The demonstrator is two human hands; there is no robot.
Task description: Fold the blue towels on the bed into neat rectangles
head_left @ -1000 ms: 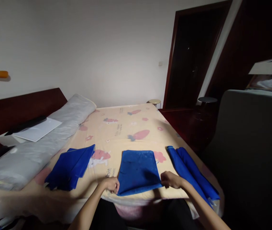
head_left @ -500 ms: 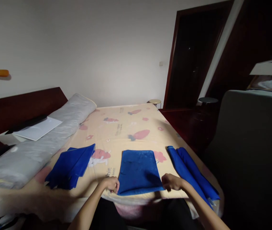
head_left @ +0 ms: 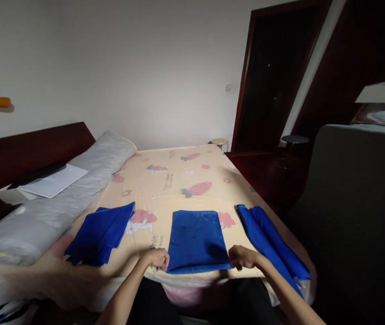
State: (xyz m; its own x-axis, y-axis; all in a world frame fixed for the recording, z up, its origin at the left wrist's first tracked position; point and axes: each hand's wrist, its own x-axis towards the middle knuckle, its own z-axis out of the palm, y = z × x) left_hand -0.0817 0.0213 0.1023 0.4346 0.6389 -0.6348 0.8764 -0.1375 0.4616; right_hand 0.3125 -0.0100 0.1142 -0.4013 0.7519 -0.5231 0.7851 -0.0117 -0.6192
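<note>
A blue cloth [head_left: 197, 239] lies spread as a near rectangle on the bed in front of me, its near edge slightly raised or rolled. My left hand [head_left: 158, 259] is closed at the cloth's near left corner. At the near right corner, my right hand [head_left: 241, 257] pinches the same edge. To the left lies a loose stack of blue cloths [head_left: 100, 232]. On the right, by the bed's side, are two long rolled blue cloths [head_left: 270, 243].
The bed [head_left: 165, 180] has a cream sheet with carrot and rabbit prints. A grey rolled quilt [head_left: 77, 185] runs along the dark headboard [head_left: 36, 149], with a white flat box [head_left: 53, 181] on it. A dark grey chair back or panel [head_left: 354, 203] stands at right.
Both hands stay at the cloth's near corners. The near edge looks slightly flatter than before; otherwise only a tiny camera shift shows.
</note>
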